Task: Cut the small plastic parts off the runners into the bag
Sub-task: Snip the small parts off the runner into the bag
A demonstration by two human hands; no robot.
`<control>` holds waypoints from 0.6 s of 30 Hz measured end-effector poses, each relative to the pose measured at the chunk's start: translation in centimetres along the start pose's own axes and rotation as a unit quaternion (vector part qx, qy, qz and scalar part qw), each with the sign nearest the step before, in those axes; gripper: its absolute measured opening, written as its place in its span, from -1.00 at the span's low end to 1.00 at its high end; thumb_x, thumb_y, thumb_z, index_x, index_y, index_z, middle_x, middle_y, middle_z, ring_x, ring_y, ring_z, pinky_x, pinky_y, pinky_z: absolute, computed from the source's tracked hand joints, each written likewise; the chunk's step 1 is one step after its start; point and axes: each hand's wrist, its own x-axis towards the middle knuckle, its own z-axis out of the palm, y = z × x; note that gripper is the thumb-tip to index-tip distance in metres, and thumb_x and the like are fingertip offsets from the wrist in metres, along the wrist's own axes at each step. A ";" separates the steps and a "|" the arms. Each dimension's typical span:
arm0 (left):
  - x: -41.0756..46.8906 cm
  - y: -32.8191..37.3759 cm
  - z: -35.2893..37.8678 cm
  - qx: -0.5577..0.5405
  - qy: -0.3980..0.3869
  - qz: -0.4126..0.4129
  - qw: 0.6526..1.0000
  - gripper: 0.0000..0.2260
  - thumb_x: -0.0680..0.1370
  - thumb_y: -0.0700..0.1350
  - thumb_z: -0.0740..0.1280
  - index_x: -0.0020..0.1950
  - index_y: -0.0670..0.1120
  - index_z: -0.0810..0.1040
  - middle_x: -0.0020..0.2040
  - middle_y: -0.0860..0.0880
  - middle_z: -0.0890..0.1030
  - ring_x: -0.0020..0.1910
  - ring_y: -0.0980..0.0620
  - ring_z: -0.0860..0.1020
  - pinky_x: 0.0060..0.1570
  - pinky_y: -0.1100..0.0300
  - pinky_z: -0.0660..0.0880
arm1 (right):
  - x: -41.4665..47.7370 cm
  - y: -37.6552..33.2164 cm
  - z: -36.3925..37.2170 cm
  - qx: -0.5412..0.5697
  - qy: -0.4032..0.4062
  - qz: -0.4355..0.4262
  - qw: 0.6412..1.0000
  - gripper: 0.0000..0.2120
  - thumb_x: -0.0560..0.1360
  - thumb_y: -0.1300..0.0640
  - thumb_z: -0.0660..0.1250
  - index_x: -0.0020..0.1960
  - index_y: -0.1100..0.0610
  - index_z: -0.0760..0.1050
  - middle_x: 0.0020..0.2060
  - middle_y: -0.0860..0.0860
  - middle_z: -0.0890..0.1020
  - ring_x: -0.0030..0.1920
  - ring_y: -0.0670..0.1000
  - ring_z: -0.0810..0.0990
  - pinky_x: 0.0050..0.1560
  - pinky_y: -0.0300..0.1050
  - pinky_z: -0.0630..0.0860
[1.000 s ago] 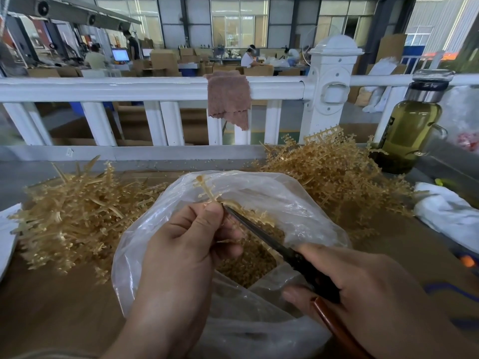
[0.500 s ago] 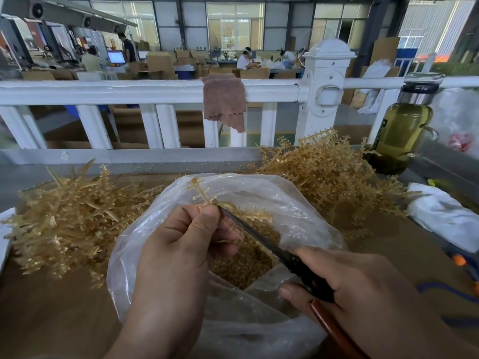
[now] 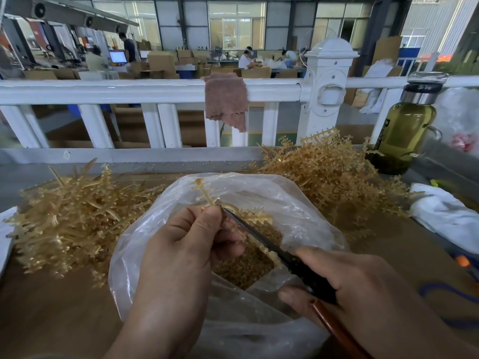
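- Tan plastic runner (image 3: 206, 194), a thin branched stem with small parts on its arms, stood pinched between the thumb and curled fingers of the left hand (image 3: 186, 244). It was over the mouth of the clear plastic bag (image 3: 305, 208), near and central on the brown table (image 3: 51, 307).
- The right hand (image 3: 363, 286) was clenched round a dark-bladed cutter with a reddish-brown handle (image 3: 261, 240). The cutter's tip met the runner just beside the left thumb.
- Loose tan cut parts (image 3: 243, 270) lay heaped inside the bag, below the blade.
- The step in hand looked like trimming this runner, with several parts left on its far end.
- The next cut probably called for a bite at a part's joint, made over the bag opening and clear of the thumb.
- A left heap of tan runners (image 3: 72, 218) and a far-right heap of tan runners (image 3: 334, 177) flanked the bag.
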 end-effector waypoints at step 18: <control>-0.1 0.3 -0.2 -0.021 -0.002 0.015 1.000 -0.81 0.52 -0.06 0.42 -0.30 -0.03 0.65 -0.26 -0.14 0.65 -0.28 -0.02 0.65 -0.27 0.19 0.60 | -0.2 -1.0 -1.2 0.032 -0.033 -0.017 0.999 -0.58 0.40 -0.47 0.20 0.08 -0.22 0.49 -0.17 -0.28 0.61 -0.13 -0.33 0.58 -0.13 -0.38 0.47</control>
